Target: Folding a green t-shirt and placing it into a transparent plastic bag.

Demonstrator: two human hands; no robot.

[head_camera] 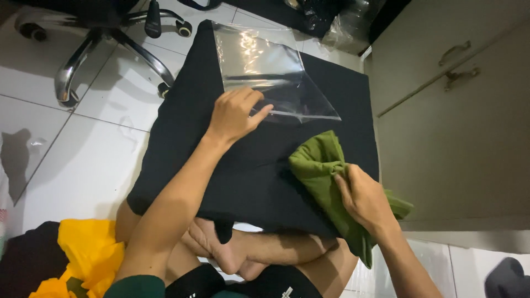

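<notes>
Floor (pixel 83 165): white tiles, seen from above; it carries everything else in view.
Cabinet (pixel 458 121): grey doors with two handles, along the right edge of the view, just beside the black board.
Black board (pixel 259 176): flat, dark, rectangular surface resting across the person's crossed legs and reaching away toward the top of the view.
Office chair (pixel 105 44): chrome star base with castors, at upper left, standing on the floor near the far left corner of the black board.
Yellow cloth (pixel 88 254): crumpled heap at lower left, on the floor beside the person's knee, well apart from both hands.
Plastic bag (pixel 270 77): clear, flat and glossy, lying on the far half of the black board; its near edge lies under the left hand.
Green shirt (pixel 326 182): olive, folded into a thick bundle, lying at the right side of the black board and hanging over its near right corner.
Left hand (pixel 234 113): palm down, fingers loosely spread and extended, fingertips pressing on the near edge of the plastic bag; not closed around it.
Right hand (pixel 364 198): fingers curled in a closed grip on the folded green shirt, holding it near the middle of the bundle.
Spacing: the green shirt sits just near of the plastic bag, close to it; whether they touch cannot be told.
</notes>
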